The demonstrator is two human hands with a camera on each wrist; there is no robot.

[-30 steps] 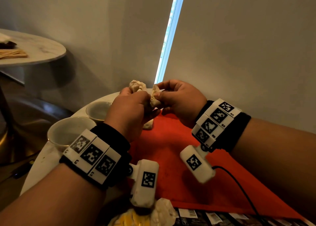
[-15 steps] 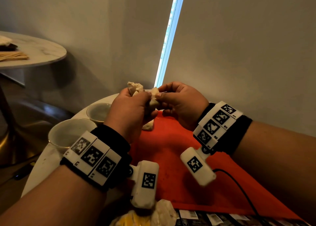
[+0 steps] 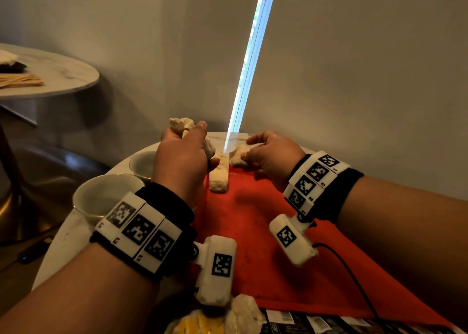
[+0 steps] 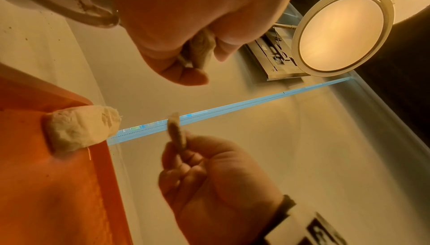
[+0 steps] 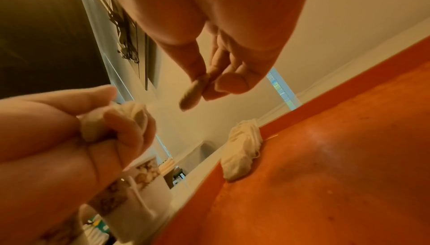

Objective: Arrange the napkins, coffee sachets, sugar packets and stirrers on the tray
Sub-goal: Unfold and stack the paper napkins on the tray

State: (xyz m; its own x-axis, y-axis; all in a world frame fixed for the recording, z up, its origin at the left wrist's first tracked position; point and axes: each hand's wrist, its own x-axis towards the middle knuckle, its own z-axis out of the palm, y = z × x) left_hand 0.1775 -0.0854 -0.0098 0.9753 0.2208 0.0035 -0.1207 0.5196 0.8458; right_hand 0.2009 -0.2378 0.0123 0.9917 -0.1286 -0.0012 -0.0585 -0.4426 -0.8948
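Holding a crumpled napkin bunched in its curled fingers, your left hand hovers over the tray's far left corner. Your right hand pinches a smaller napkin piece between thumb and fingertips, above the far edge. One rolled napkin lies on the red tray at its far edge, long axis running away from you, far end hanging over the rim. Two cups stand left of the tray on the round table. Dark sachets sit at the near edge.
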